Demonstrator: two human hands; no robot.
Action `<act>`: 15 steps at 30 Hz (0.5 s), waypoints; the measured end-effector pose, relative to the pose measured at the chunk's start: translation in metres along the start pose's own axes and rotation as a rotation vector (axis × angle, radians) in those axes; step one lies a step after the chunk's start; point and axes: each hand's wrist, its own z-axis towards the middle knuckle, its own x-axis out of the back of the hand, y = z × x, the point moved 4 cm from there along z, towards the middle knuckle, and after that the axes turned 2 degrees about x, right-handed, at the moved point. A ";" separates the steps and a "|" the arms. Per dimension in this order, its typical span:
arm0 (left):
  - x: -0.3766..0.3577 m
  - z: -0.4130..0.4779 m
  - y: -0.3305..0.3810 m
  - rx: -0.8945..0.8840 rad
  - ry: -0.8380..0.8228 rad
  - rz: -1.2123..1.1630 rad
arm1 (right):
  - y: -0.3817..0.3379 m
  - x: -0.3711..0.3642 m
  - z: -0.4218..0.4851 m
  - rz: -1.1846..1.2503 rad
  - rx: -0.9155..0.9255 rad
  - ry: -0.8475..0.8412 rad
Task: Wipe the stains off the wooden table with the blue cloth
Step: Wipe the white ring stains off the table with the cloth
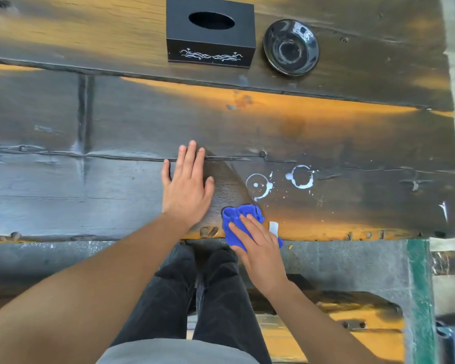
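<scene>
At the near edge of the dark, weathered wooden table (pixel 116 185), the right hand (pixel 260 248) presses down on the crumpled bright-blue cloth (pixel 237 219), fingers spread over it and bunching it, with part of it hanging past the edge. The cloth looks soft, light and limp, so a flat palm over its middle should steer it better than a pinch. The left hand (pixel 187 185) lies open and flat on the planks, gripping nothing. Two white ring-shaped stains (pixel 279 179) with splatter sit just beyond the cloth. At the far edge stand a matte black tissue box (pixel 210 35) and a glossy black round bowl (pixel 290 47).
</scene>
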 end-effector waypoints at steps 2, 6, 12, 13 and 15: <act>-0.009 0.003 0.003 0.002 -0.004 0.070 | 0.003 0.009 -0.007 0.103 -0.034 -0.028; -0.012 0.003 0.003 0.010 0.012 0.107 | 0.012 0.048 0.005 0.236 -0.165 0.103; -0.010 0.004 0.004 0.022 0.004 0.110 | 0.024 0.092 0.129 0.144 -0.134 0.265; -0.010 0.004 0.004 0.024 0.010 0.110 | 0.024 0.090 0.149 0.111 -0.111 0.244; -0.009 0.004 0.005 0.025 0.024 0.114 | 0.023 0.082 0.183 0.048 -0.064 0.187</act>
